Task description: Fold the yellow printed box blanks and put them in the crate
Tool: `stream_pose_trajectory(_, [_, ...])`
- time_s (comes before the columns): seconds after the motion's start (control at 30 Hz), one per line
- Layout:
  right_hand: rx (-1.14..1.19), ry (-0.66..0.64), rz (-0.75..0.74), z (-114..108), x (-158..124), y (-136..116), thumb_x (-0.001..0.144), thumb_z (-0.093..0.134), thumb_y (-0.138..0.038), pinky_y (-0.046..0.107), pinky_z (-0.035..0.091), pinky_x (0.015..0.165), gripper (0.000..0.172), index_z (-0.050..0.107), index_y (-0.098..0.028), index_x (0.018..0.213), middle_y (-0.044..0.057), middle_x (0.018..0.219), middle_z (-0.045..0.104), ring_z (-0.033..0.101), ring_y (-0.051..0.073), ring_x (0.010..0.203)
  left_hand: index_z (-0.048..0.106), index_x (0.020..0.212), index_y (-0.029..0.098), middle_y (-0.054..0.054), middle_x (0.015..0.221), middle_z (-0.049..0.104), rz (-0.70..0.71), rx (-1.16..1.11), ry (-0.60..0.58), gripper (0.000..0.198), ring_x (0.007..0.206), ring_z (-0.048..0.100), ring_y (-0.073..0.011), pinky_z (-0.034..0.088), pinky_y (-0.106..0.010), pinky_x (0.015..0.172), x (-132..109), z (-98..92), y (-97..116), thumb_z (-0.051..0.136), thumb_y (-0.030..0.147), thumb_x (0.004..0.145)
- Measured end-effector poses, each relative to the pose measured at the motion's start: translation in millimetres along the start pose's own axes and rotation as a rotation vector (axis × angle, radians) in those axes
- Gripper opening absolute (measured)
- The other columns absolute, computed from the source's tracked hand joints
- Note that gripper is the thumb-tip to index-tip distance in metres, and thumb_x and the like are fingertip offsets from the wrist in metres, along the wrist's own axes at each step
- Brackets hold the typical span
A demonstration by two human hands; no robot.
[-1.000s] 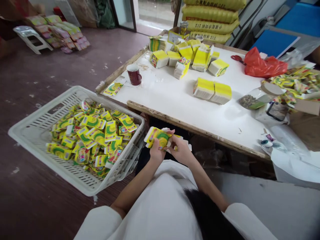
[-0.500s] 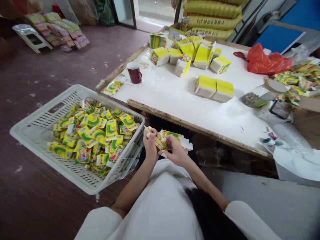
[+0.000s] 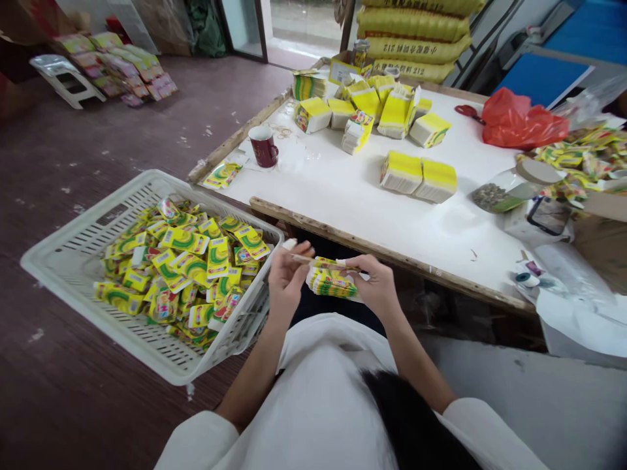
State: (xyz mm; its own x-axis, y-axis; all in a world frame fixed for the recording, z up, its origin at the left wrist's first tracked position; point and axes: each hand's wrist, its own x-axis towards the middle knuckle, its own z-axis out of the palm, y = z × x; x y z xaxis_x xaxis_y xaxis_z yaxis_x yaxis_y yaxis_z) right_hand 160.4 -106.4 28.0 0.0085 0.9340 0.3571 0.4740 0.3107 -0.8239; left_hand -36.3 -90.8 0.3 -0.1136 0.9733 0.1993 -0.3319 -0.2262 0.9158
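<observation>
My left hand [image 3: 287, 277] pinches the left end of a flat yellow-and-green carton blank [image 3: 321, 262], held edge-on just below the table's front edge. My right hand [image 3: 375, 287] grips a small stack of the same flat blanks [image 3: 333, 284] beneath that top one. Both hands are closed, in front of my lap. To their left stands a white plastic basket [image 3: 73, 258] holding a heap of folded yellow-and-green cartons [image 3: 183, 271].
A white-topped table [image 3: 353, 196] with a wooden edge carries bundles of yellow blanks [image 3: 418, 176], more stacks at the back [image 3: 372, 108], a dark red mug [image 3: 263, 145], a red bag [image 3: 519, 124] and a jar [image 3: 504, 189]. Yellow sacks [image 3: 416, 32] lie behind. A white stool [image 3: 63, 75] stands far left.
The hands went from folding one carton close together to spreading apart. The left hand now draws a single flat blank off the top of the stack held by the right hand.
</observation>
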Motion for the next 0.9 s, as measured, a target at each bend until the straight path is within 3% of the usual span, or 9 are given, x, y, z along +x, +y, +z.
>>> stream_pose_trajectory(0.07, [-0.209,0.021,-0.168,-4.5,2.6,-2.5,0.09,0.058,-0.014,0.039,0.051,0.082,0.022,0.076,-0.026,0.086,0.004,0.083,0.074,0.062,0.022,0.084,0.05,0.135,0.025,-0.015,0.143,0.058,0.141,0.135,-0.114,0.067,0.134,0.056,-0.0286,0.045,-0.043,0.112,8.7,-11.7,17.5,0.077,0.052,0.08])
stream_pose_trajectory(0.13, [-0.331,-0.044,-0.318,-4.7,2.2,-6.6,0.093,0.058,-0.014,0.044,0.046,0.097,0.025,0.076,-0.03,0.086,0.002,0.085,0.075,0.061,0.022,0.089,0.044,0.141,0.022,-0.018,0.153,0.047,0.161,0.387,-0.279,0.091,0.145,0.042,-0.0349,0.033,-0.049,0.121,14.6,-18.4,33.5,0.086,0.055,0.067])
stream_pose_trajectory(0.2, [-0.341,-0.12,-0.413,0.1,-1.9,-10.5,0.093,0.058,-0.012,0.047,0.035,0.113,0.028,0.075,-0.034,0.09,-0.002,0.089,0.074,0.06,0.021,0.098,0.045,0.139,0.02,-0.018,0.148,0.052,0.039,0.626,-0.473,0.099,0.14,0.047,-0.0377,0.036,-0.052,0.118,15.1,-16.3,42.3,0.093,0.047,0.057])
stream_pose_trajectory(0.27, [-0.276,-0.083,-0.393,8.2,-8.4,-11.8,0.091,0.062,-0.015,0.052,0.025,0.122,0.026,0.073,-0.035,0.103,-0.001,0.108,0.072,0.058,0.023,0.113,0.048,0.133,0.019,-0.014,0.129,0.065,-0.132,0.754,-0.577,0.083,0.12,0.063,-0.0336,0.05,-0.048,0.104,9.6,-6.9,42.0,0.089,0.038,0.064])
stream_pose_trajectory(0.4, [0.144,0.147,0.042,24.3,-19.5,-5.7,0.08,0.077,-0.036,0.056,0.033,0.118,0.069,0.049,-0.028,0.142,0.012,0.146,0.052,0.047,0.032,0.136,0.043,0.13,0.022,-0.008,0.114,0.069,-0.242,0.815,-0.467,0.062,0.099,0.07,-0.025,0.057,-0.038,0.084,-12.3,13.9,24.0,0.075,0.032,0.078])
stream_pose_trajectory(0.57, [0.856,-0.191,0.696,36.7,-22.9,-1.5,0.076,0.075,-0.054,0.046,0.052,0.102,0.059,0.064,-0.021,0.124,0.012,0.122,0.071,0.064,0.032,0.118,0.034,0.132,0.021,-0.012,0.119,0.066,-0.013,0.926,-0.42,0.073,0.105,0.069,-0.0279,0.056,-0.038,0.082,-31.0,14.5,-2.3,0.079,0.029,0.075])
stream_pose_trajectory(0.63, [0.923,-0.241,0.765,37.4,-22.0,-1.7,0.072,0.078,-0.054,0.043,0.053,0.101,0.058,0.068,-0.021,0.119,0.011,0.119,0.073,0.066,0.031,0.115,0.037,0.127,0.022,-0.011,0.117,0.065,0.129,0.965,-0.453,0.065,0.103,0.069,-0.0268,0.055,-0.036,0.079,-31.0,9.6,-8.4,0.077,0.032,0.078])
stream_pose_trajectory(0.73, [0.793,-0.248,0.7,33.2,-19.2,0.2,0.074,0.075,-0.06,0.04,0.053,0.098,0.058,0.068,-0.021,0.116,0.008,0.113,0.074,0.067,0.028,0.111,0.04,0.124,0.022,-0.01,0.114,0.063,0.345,1.048,-0.434,0.054,0.097,0.068,-0.0242,0.054,-0.033,0.075,-26.1,4.0,-12.1,0.072,0.03,0.082])
stream_pose_trajectory(0.9, [0.255,-0.095,0.646,24.7,-13.4,5.3,0.07,0.07,-0.068,0.031,0.047,0.06,0.051,0.064,-0.017,0.066,0.001,0.06,0.062,0.058,0.018,0.063,0.044,0.121,0.02,-0.011,0.109,0.062,0.577,1.222,-0.281,0.045,0.094,0.064,-0.0255,0.05,-0.036,0.076,-19.1,5.3,-14.5,0.067,0.021,0.082])
